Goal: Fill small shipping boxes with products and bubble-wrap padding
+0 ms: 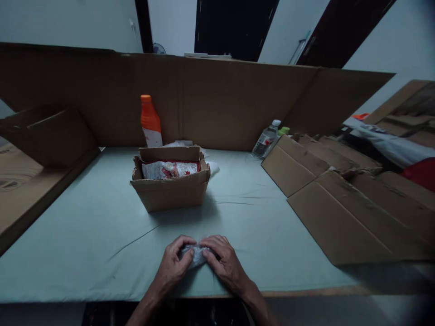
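Note:
Near the front edge of the cloth-covered table, my left hand and my right hand are closed around the two ends of a small bundle of clear bubble wrap. Both thumbs press on its near side, with the fingers curled over the far side. Whatever the wrap may contain cannot be made out. Beyond my hands stands an open cardboard box, holding a white printed packet with red figures. Crumpled clear plastic shows behind the box.
A pale green cloth covers the table. An orange bottle and a clear plastic bottle stand by the cardboard wall at the back. Cardboard boxes line the right side; another open box sits at left.

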A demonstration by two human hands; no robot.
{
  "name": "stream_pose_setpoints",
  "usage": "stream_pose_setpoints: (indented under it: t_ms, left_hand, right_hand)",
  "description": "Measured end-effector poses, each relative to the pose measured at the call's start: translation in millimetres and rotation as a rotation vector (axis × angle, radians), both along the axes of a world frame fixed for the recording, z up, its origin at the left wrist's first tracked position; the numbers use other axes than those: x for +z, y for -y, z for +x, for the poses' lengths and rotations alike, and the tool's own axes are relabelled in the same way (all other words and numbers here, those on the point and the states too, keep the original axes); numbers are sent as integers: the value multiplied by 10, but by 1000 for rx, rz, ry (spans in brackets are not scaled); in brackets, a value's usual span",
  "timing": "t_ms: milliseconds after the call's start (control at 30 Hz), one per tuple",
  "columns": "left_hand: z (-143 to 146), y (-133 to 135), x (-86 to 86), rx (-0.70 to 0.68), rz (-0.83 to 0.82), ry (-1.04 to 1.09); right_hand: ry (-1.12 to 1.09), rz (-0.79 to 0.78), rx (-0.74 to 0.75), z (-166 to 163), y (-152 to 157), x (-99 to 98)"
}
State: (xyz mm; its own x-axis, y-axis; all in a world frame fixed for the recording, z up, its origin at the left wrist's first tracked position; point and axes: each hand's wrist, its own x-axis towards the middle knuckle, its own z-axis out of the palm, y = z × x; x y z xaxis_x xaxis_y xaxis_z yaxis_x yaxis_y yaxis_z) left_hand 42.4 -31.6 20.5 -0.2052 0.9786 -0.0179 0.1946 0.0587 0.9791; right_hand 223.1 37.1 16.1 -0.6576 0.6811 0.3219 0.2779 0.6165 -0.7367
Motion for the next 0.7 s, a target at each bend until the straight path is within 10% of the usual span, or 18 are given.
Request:
stream_pose_setpoints:
  t_ms: [700]
  left_hand:
    - [1, -17, 4, -6, -15, 29]
  right_hand:
    - [6, 15, -12, -2, -13, 21]
